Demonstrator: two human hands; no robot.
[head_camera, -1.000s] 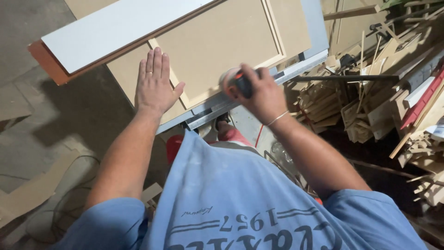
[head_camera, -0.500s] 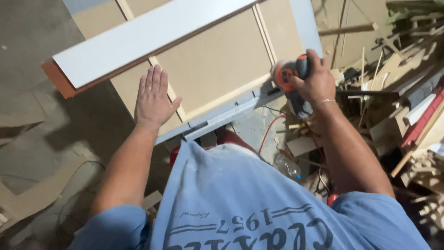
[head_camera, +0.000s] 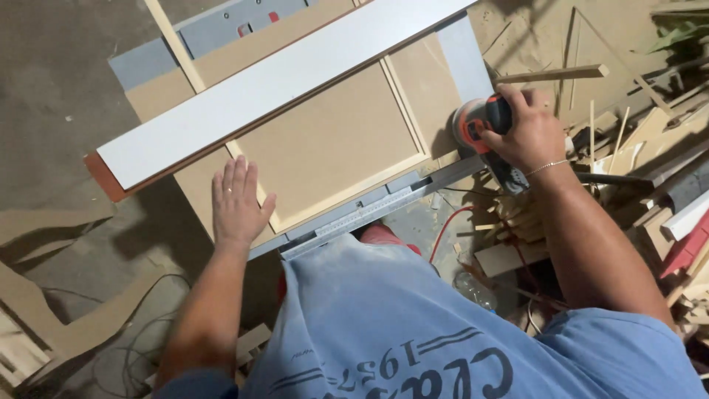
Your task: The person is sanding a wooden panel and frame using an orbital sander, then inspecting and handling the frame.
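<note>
I take the framed brown panel (head_camera: 325, 144) as my reference; it lies flat on the counter (head_camera: 354, 210), whose grey metal edge shows along the panel's near side.

Left of the panel, offcuts of brown board (head_camera: 44, 310) lie on the concrete floor (head_camera: 59, 96), with a dark cable (head_camera: 140, 355) looped near them.

On the panel's near left corner I see the left hand (head_camera: 236, 201) pressed flat, palm down, fingers (head_camera: 235, 174) extended and grasping nothing.

Across the panel's far side a long white board (head_camera: 281, 77) lies diagonally, resting on top of the panel; its left end overhangs the panel.

At the panel's right edge I see the right hand (head_camera: 528, 133) with fingers wrapped firmly around an orange and black power sander (head_camera: 476, 122). The sander sits at the panel's right edge; I cannot tell whether its pad is touching the surface.

Right of the panel, beyond the sander, a heap of wood scraps (head_camera: 635, 148) lies piled.
</note>
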